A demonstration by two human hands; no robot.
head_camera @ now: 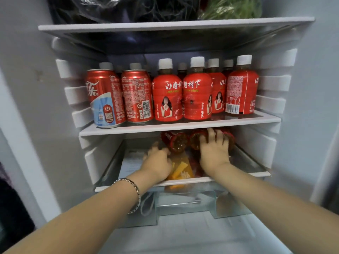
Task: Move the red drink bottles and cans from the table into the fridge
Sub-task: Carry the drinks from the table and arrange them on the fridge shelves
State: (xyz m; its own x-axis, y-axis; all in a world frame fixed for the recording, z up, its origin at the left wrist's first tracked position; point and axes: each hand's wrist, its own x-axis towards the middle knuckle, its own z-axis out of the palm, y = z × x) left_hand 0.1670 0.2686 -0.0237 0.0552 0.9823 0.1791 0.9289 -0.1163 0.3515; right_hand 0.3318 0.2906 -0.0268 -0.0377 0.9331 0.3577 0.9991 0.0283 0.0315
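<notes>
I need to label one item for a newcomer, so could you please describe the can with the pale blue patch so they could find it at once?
Start at the middle fridge shelf, the one packed with upright red drinks. Two cans stand at its left end, beside the white-capped bottles. The wanted can is the leftmost, against the fridge wall; unlike the all-red can next to it, it bears a pale blue patch low on its front.

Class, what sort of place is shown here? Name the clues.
Probably inside a household fridge: white ribbed walls, glass shelf of red cans and bottles, bagged greens above.

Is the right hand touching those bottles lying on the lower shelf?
Touching: in the head view the right hand lies flat on the lying bottles, fingers spread over them.
</notes>
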